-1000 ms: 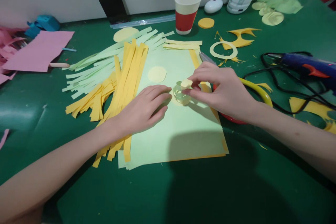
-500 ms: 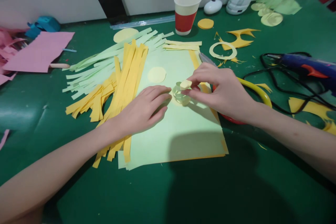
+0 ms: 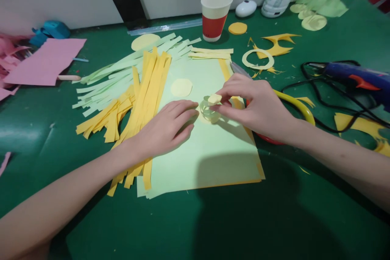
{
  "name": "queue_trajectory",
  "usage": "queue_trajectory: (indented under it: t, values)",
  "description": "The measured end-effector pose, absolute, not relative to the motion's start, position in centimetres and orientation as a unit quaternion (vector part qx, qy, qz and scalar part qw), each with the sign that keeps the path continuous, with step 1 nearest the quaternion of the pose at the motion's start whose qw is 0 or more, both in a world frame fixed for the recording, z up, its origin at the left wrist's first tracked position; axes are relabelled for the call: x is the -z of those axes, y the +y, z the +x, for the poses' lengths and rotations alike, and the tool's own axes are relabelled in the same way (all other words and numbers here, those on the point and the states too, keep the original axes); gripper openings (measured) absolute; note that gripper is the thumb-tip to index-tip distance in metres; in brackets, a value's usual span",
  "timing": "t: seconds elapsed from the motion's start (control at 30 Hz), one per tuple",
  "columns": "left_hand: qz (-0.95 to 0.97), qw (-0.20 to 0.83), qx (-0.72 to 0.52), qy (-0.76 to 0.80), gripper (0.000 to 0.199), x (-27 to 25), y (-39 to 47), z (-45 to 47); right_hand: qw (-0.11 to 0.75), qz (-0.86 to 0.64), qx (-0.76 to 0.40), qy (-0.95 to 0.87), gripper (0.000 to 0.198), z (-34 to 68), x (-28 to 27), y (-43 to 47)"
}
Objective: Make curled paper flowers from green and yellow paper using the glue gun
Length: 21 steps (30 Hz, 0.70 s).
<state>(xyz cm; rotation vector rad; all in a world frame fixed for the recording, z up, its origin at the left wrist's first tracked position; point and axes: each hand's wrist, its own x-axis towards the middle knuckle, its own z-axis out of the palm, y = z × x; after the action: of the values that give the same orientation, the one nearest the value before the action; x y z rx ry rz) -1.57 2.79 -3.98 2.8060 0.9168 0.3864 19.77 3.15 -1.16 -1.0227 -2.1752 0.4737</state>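
Observation:
In the head view my right hand (image 3: 248,99) pinches a small pale yellow paper piece (image 3: 215,98) between thumb and fingers. It hangs right over a coiled green paper ring (image 3: 208,109), which stands on a pale yellow disc on the green paper sheets (image 3: 183,166). My left hand (image 3: 169,126) rests flat on the sheets with fingers stretched out, its fingertips at the left edge of that disc. Whether they touch it I cannot tell. Another pale yellow paper disc (image 3: 181,87) lies above my left hand. Yellow paper strips (image 3: 149,89) run beneath my left wrist.
Scissors with a yellow and red handle (image 3: 300,107) lie partly under my right hand. At the right is a blue glue gun (image 3: 359,75) with its black cord. A paper cup (image 3: 215,16) stands at the back. Pink paper (image 3: 45,63) lies at the left.

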Motion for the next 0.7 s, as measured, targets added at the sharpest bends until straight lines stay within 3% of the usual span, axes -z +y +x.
queue_trajectory:
  t: [0.7]
  values:
    - [0.938, 0.087, -0.125, 0.313, 0.026, 3.85, 2.69, -1.62, 0.347, -0.392, -0.215, -0.824, 0.012, 19.50, 1.04, 3.19]
